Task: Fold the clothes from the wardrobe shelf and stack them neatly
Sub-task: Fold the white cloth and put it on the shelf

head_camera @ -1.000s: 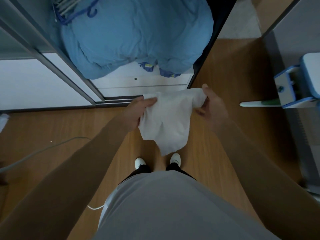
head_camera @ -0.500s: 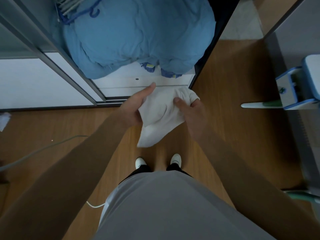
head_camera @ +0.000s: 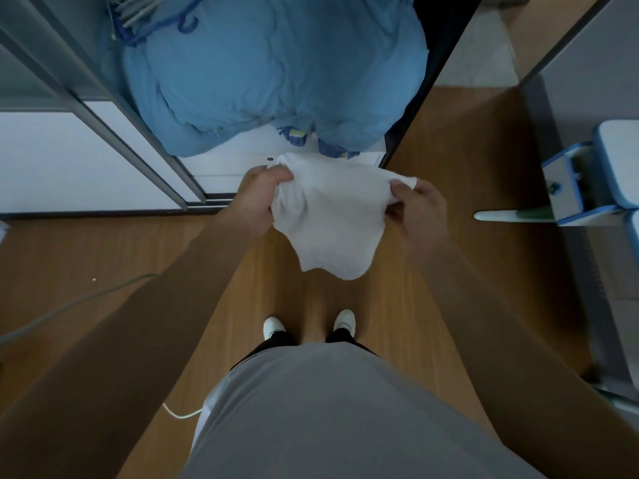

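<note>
Head view, looking straight down the person's front. A white cloth (head_camera: 332, 216) hangs in the air between the two hands, a little toward twelve o'clock from the middle of the picture, above the wooden floor (head_camera: 460, 209) and just in front of the wardrobe's white shelf (head_camera: 238, 157). Its top edge is stretched from nine o'clock to three o'clock, and its loose lower part sags toward six o'clock in a rounded, crumpled flap.

The left hand (head_camera: 257, 202) is at the cloth's nine o'clock end, fingers curled tight round a bunched corner. The right hand (head_camera: 420, 209) is at the three o'clock end and pinches the other corner between thumb and fingers. Both forearms reach in from the lower corners.

At twelve o'clock a big blue quilt (head_camera: 276, 74) fills the open wardrobe and bulges over the shelf edge, close to the cloth's top edge; whether they touch I cannot tell. Blue hangers (head_camera: 155, 25) lie at the quilt's eleven o'clock. A grey sliding-door frame (head_camera: 103, 108) runs slantwise at ten o'clock.

At six o'clock from the cloth stand two white shoes (head_camera: 274, 324), side by side on the floor, with a grey shirt (head_camera: 328, 409) below them. A pale cable (head_camera: 69, 305) crosses the floor at eight o'clock. A blue-and-white bucket (head_camera: 587, 181) sits at three o'clock.
</note>
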A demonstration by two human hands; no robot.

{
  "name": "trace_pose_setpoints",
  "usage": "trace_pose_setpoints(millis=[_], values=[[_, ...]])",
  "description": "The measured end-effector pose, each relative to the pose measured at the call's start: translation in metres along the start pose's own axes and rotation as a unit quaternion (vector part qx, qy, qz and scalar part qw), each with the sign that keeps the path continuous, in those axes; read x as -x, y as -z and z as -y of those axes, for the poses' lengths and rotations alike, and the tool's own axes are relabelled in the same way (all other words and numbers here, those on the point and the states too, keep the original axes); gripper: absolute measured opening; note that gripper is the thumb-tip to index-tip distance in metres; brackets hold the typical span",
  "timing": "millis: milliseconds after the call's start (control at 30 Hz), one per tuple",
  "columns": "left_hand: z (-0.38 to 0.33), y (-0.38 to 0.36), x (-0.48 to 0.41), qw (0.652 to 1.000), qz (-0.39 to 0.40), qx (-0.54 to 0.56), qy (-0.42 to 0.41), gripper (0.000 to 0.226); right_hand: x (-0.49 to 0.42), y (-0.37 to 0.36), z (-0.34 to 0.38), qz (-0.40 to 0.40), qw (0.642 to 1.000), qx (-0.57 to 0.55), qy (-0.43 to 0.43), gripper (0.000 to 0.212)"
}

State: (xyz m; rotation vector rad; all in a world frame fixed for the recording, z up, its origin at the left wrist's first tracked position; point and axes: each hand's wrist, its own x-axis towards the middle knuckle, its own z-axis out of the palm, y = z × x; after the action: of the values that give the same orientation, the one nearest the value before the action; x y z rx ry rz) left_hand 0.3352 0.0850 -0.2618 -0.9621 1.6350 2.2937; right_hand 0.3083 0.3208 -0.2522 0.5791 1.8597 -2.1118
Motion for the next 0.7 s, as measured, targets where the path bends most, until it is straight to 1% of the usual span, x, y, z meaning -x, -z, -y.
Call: trace_pose_setpoints(millis=[67,133,200,267,300,333,367,400,433,467,500,533,567,633,700], values=[[-0.005,0.002,-0.002,1.0,-0.008,-0.028,0.012,0.043,-0.004,0.003,0.003,-0.022,1.0,0.001,0.018,0.018],[-0.009,0.005,-0.005,0.999,0.0,-0.039,0.02,0.063,-0.006,0.003,0.008,-0.013,0.997,0.048,0.057,0.025],[-0.012,0.006,-0.004,0.999,0.016,-0.042,0.019,0.062,-0.004,0.004,0.013,0.037,0.992,0.085,0.088,0.028],[-0.016,0.006,-0.003,0.998,0.037,-0.052,0.022,0.051,-0.001,0.006,0.016,0.107,0.982,0.122,0.092,0.025],[-0.017,0.006,-0.001,0.997,0.046,-0.058,0.028,0.047,0.001,0.007,0.018,0.148,0.971,0.161,0.092,0.027],[-0.018,0.005,0.0,0.996,0.052,-0.063,0.036,0.043,0.002,0.008,0.017,0.187,0.952,0.226,0.093,0.036],[-0.019,0.004,0.0,0.995,0.057,-0.064,0.047,0.041,0.001,0.006,0.017,0.218,0.919,0.315,0.094,0.05],[-0.019,0.004,0.0,0.994,0.063,-0.062,0.061,0.039,0.0,0.003,0.014,0.237,0.876,0.408,0.099,0.061],[-0.02,0.004,0.001,0.993,0.07,-0.059,0.077,0.038,0.0,0.0,0.01,0.248,0.834,0.478,0.116,0.065],[-0.02,0.005,0.001,0.991,0.078,-0.057,0.095,0.036,-0.001,-0.003,0.006,0.25,0.806,0.517,0.145,0.059],[-0.021,0.006,0.001,0.989,0.082,-0.054,0.115,0.035,-0.002,-0.005,0.003,0.24,0.791,0.534,0.181,0.046],[-0.022,0.007,0.001,0.986,0.083,-0.052,0.132,0.034,-0.003,-0.007,0.001,0.221,0.788,0.536,0.206,0.034],[-0.024,0.009,0.001,0.984,0.082,-0.054,0.146,0.033,-0.004,-0.006,0.0,0.204,0.789,0.537,0.219,0.028],[-0.027,0.015,0.0,0.984,0.063,-0.074,0.146,0.034,-0.008,-0.001,-0.001,0.197,0.785,0.544,0.223,0.03],[-0.028,0.021,-0.003,0.987,0.009,-0.109,0.116,0.036,-0.009,0.003,-0.001,0.196,0.773,0.557,0.231,0.033]])
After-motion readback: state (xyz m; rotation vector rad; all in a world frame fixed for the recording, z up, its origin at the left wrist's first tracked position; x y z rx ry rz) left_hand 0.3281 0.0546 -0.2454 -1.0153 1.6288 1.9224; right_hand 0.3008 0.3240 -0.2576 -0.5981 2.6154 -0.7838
